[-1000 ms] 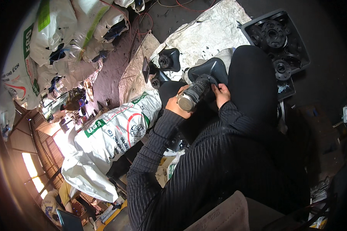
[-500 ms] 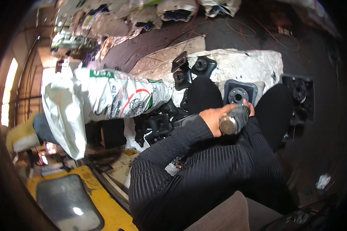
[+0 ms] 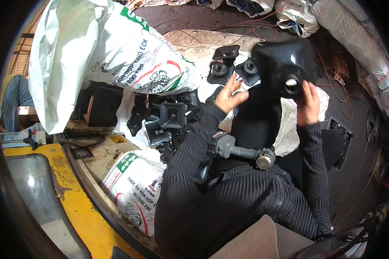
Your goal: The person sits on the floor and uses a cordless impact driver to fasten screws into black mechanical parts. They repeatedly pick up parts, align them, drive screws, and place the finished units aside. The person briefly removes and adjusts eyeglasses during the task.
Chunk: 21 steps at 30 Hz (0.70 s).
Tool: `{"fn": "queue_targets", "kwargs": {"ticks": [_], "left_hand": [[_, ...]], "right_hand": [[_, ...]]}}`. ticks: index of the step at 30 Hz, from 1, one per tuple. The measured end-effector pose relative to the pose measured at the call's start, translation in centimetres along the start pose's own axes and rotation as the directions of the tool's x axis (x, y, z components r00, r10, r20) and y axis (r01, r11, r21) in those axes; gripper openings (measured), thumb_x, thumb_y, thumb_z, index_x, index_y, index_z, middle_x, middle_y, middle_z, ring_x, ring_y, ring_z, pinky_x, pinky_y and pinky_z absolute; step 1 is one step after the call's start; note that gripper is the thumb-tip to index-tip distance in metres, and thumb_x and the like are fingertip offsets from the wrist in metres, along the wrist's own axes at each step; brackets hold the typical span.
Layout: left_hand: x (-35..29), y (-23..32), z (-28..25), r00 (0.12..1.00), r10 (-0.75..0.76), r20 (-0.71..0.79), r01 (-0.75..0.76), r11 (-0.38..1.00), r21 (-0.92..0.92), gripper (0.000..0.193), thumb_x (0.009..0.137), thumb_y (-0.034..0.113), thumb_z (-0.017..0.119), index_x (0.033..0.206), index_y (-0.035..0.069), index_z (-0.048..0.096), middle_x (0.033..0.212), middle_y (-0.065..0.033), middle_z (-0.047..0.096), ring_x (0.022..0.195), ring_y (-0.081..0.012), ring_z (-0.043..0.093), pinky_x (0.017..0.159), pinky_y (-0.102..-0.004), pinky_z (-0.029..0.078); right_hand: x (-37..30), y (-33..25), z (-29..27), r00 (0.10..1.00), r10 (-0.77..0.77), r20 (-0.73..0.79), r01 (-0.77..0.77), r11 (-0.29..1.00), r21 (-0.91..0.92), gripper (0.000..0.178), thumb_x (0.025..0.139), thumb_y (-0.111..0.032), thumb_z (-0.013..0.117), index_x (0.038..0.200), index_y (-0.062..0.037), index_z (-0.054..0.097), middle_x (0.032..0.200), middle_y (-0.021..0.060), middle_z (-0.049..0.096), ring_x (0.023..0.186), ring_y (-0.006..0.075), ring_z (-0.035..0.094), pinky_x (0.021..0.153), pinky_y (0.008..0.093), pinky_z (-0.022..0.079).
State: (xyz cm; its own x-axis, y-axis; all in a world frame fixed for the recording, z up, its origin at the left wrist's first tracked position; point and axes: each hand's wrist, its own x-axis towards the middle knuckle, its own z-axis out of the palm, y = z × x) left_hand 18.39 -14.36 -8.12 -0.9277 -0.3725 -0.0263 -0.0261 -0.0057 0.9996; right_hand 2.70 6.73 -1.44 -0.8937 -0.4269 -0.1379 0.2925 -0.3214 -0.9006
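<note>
My right hand (image 3: 308,104) grips the round hub end of a black plastic part (image 3: 272,60) with a wide, square flared base, raised above my knees. A bright hole shows through its hub. To the left my left hand (image 3: 231,96) is open, fingers spread, holding nothing and apart from the part. Across my lap lies a grey cordless power tool (image 3: 242,150), its round metal head toward the right. Several similar black parts (image 3: 173,115) are heaped left of my legs. Beyond my left hand, more black parts (image 3: 220,71) rest on a pale sheet (image 3: 285,134).
A big white printed sack (image 3: 138,56) leans at the left, and another sack (image 3: 136,185) lies below it. A yellow machine body (image 3: 69,194) stands at lower left. Red cords (image 3: 345,95) trail over the dark floor. Filled sacks (image 3: 354,34) line the far right.
My hands were together on the power tool, close to a black part between my knees. Now the tool lies on my lap, my right hand holds a part up, and my left hand is free.
</note>
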Motion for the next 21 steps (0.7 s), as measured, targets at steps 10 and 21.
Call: {"fn": "queue_targets", "kwargs": {"ticks": [10,21], "left_hand": [[6.0,-10.4,-12.2,0.616,0.034,-0.787,0.063,0.994,0.093,0.063,0.077,0.020,0.065,0.129,-0.005,0.039,0.122,-0.0213,0.051,0.105,-0.0313,0.055,0.095,-0.0395,0.044],[7.2,-23.2,-14.6,0.439,-0.146,-0.886,0.898,0.068,0.434,0.097,0.067,0.030,0.074,0.142,0.004,0.019,0.140,-0.0227,0.032,0.130,-0.0339,0.034,0.101,-0.0440,0.036]], "right_hand": [[2.3,0.8,-0.5,0.980,-0.143,0.136,0.196,0.784,-0.589,0.039,0.094,-0.031,0.045,0.125,-0.0088,0.053,0.095,-0.0022,0.051,0.071,0.0048,0.043,0.059,0.0203,0.038],[-32.3,-7.1,-50.5,0.121,-0.104,-0.987,-0.196,0.972,-0.126,0.053,0.085,-0.050,0.049,0.128,-0.0183,0.049,0.120,0.0022,0.056,0.062,0.0145,0.052,0.048,0.0258,0.038]]}}
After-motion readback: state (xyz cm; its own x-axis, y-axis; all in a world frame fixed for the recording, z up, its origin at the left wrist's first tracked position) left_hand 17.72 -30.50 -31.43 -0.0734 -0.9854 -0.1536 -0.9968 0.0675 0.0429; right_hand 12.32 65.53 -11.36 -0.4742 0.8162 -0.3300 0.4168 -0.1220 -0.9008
